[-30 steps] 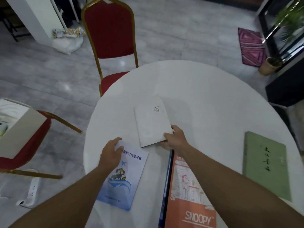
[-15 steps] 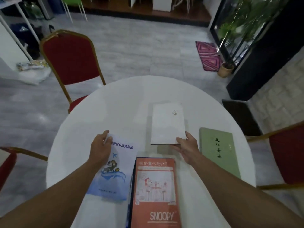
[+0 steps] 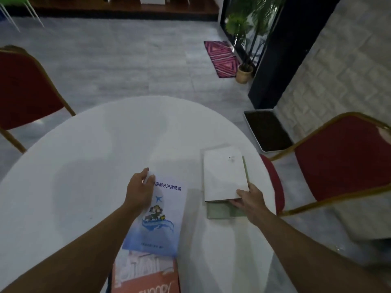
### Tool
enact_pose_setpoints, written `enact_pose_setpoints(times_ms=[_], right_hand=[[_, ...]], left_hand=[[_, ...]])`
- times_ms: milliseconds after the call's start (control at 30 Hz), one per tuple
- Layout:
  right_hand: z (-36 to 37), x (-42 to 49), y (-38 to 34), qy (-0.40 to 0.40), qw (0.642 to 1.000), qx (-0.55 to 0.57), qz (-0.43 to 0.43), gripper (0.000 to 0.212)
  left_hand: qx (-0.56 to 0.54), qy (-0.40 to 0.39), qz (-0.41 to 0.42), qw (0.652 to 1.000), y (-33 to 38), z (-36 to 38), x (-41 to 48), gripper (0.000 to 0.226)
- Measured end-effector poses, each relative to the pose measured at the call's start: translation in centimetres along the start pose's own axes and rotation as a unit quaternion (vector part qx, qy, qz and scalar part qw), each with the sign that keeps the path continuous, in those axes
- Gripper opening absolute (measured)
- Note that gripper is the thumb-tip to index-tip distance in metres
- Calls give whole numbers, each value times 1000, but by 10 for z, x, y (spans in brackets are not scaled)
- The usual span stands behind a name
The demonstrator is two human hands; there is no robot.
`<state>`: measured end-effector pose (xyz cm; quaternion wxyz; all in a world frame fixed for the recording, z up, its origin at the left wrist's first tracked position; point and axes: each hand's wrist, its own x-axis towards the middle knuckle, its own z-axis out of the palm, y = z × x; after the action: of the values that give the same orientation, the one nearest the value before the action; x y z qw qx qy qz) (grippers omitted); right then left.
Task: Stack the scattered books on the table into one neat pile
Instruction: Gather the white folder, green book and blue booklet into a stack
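A white book [image 3: 224, 174] lies on top of a green book [image 3: 218, 211] at the right side of the round white table [image 3: 84, 166]. My right hand [image 3: 247, 200] grips the white book's near right corner. A blue and white booklet [image 3: 160, 216] lies partly over an orange Snoopy book [image 3: 146, 275] near the front edge. My left hand [image 3: 139, 192] holds the booklet's far left corner, thumb on top.
Red chairs with gold frames stand at the left [image 3: 23, 89] and right [image 3: 338, 157] of the table. On the grey floor beyond are a pink patterned mat [image 3: 222, 58], a potted plant [image 3: 243, 70] and a dark tray [image 3: 267, 130].
My right hand carried the white book to the right and set it over the green book. My left hand slid the blue booklet onto the orange Snoopy book.
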<state>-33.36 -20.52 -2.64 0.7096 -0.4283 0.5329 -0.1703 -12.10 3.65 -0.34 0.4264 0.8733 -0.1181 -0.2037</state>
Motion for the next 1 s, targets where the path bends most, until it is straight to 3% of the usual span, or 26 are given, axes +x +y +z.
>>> enact_pose_setpoints(times_ms=[100, 200, 300, 367, 467, 567, 800, 900, 1000], right_hand=[[-21, 10, 13, 58, 988, -141, -8, 33], [-26, 15, 26, 115, 951, -286, -23, 49], [-24, 16, 32, 156, 852, -498, -47, 77], [-24, 16, 35, 144, 811, -560, -88, 96], [-29, 21, 43, 26, 773, -620, -135, 98], [-29, 25, 49, -30, 771, -625, -116, 92], [-30, 22, 48, -33, 762, -637, -111, 92], [-26, 17, 45, 4, 745, -657, -118, 85], [-22, 7, 37, 47, 794, -572, -202, 67]], left_hand=[[2, 2, -7, 1000, 2, 20, 1, 48], [5, 3, -20, 1000, -2, 30, 1, 48], [11, 12, -27, 999, -7, 33, 0, 48], [2, 19, -36, 999, -9, 34, -1, 47], [-4, 22, -41, 999, -12, 35, -3, 45], [-3, 28, -44, 999, -14, 34, -5, 46], [-34, 25, -60, 997, -10, 36, -4, 45], [-60, 21, -64, 996, 1, 44, 0, 44], [-77, 10, -55, 995, 19, 60, 6, 41]])
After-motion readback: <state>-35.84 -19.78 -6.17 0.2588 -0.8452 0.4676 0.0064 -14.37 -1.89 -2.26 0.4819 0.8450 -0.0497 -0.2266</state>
